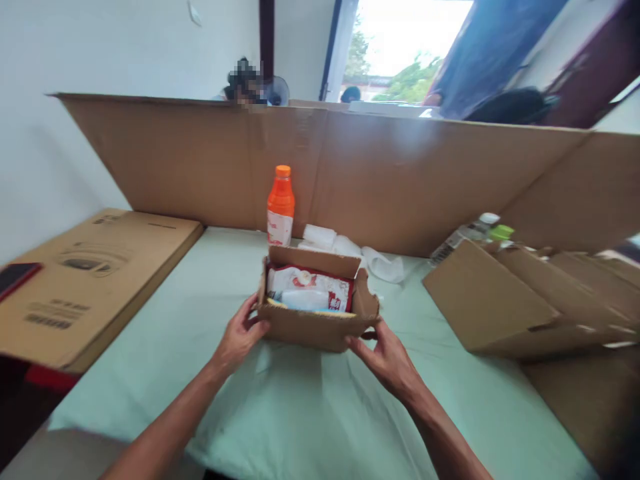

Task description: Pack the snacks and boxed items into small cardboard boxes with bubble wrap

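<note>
Orange bottle point(281, 203), base hidden behind small box point(306, 332), likely phone point(18, 277) left of it edge-cropped, packet point(311, 276) inside it partly covered

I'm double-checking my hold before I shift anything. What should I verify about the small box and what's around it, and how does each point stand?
1. Left hand on the small box: ok, at its left end.
2. Right hand on the box: ok, at its near right corner.
3. Packet within the walls: ok, it lies inside the open box.
4. Right wall whole: not ok, its top edge is ragged.
5. Orange bottle standing: ok, upright behind the box; whether they touch, cannot tell.
6. Box bottom resting flat on the green cloth: cannot tell.
</note>
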The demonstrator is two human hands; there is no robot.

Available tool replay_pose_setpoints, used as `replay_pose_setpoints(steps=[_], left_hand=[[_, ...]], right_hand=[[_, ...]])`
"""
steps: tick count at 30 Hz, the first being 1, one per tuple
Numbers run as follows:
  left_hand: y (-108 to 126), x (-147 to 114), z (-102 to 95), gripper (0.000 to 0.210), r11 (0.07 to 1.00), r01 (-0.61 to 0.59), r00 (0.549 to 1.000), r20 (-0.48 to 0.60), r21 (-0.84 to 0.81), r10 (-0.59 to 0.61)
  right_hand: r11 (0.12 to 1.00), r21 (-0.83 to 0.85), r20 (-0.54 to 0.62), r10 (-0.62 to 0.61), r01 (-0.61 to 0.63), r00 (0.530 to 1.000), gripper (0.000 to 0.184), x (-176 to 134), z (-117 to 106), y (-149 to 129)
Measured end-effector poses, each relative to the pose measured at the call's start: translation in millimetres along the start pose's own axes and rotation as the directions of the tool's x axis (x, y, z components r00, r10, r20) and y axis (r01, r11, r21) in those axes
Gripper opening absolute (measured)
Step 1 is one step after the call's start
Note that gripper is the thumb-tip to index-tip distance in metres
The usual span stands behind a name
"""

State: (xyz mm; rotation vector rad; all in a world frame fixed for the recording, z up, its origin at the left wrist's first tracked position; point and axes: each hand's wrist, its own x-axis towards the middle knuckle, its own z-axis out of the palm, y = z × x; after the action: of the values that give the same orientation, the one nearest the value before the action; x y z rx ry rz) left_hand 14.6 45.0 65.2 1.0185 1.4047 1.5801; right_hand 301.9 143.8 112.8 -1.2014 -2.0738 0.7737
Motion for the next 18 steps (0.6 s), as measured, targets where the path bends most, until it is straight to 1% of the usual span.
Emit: replay_pose_setpoints(steps=[1,2,3,6,7,8,9,10,12,14,15,16,18], left_hand=[[2,5,10.3,0.069,0.999,0.006,1.0,0.014,-0.048,-0.005],[5,8,22.0,0.067,0.998,0.002,1.0,0.019,-0.063,0.0],[7,8,34.8,0.065,0.997,-0.002,1.0,0.023,-0.072,0.003],[13,-5,69.8,0.065,0.996,-0.028,0.998,0.062,-0.085,0.033],[13,-15,76.4,0.065,0.995,-0.032,0.997,0.07,-0.096,0.039],[13,-25,78.5,0.065,0.994,-0.028,0.997,0.07,-0.106,0.036],[12,-37,75.6,0.065,0.994,-0.016,0.998,0.053,-0.112,0.022],[9,-48,67.9,0.066,0.994,0.001,1.0,0.016,-0.112,0.001],[4,-69,41.6,0.069,0.996,0.039,0.994,-0.099,-0.078,-0.046],[0,-85,9.6,0.07,0.998,0.059,0.975,-0.216,0.002,-0.057],[-2,-91,-5.5,0.069,0.997,0.068,0.965,-0.257,0.044,-0.054],[-3,-95,-19.0,0.068,0.994,0.071,0.961,-0.274,0.084,-0.045],[-6,-99,-40.7,0.073,0.987,0.045,0.966,-0.259,0.155,-0.003]], right_hand=[[1.0,0.026,-0.043,0.01,-0.009,0.999,0.047,3,8,0],[0.999,0.033,-0.085,0.034,-0.032,0.996,0.044,3,9,3],[0.998,0.023,-0.126,0.066,-0.063,0.99,0.042,1,4,7],[0.985,-0.06,-0.231,0.145,-0.163,0.962,0.041,-20,-32,25],[0.981,-0.08,-0.258,0.154,-0.18,0.954,0.04,-29,-43,28],[0.98,-0.088,-0.267,0.147,-0.176,0.952,0.039,-38,-49,28],[0.985,-0.082,-0.253,0.126,-0.151,0.959,0.038,-45,-49,25],[0.992,-0.063,-0.221,0.091,-0.108,0.971,0.037,-48,-43,18],[1.0,0.002,-0.13,0.0,0.0,0.991,0.033,-43,-17,1],[0.993,0.087,-0.044,-0.074,0.078,0.996,0.033,-24,14,-15],[0.987,0.129,-0.008,-0.098,0.098,0.995,0.034,-14,28,-19],[0.98,0.166,0.026,-0.115,0.109,0.993,0.036,-5,38,-22],[0.971,0.217,0.08,-0.124,0.104,0.989,0.043,7,50,-21]])
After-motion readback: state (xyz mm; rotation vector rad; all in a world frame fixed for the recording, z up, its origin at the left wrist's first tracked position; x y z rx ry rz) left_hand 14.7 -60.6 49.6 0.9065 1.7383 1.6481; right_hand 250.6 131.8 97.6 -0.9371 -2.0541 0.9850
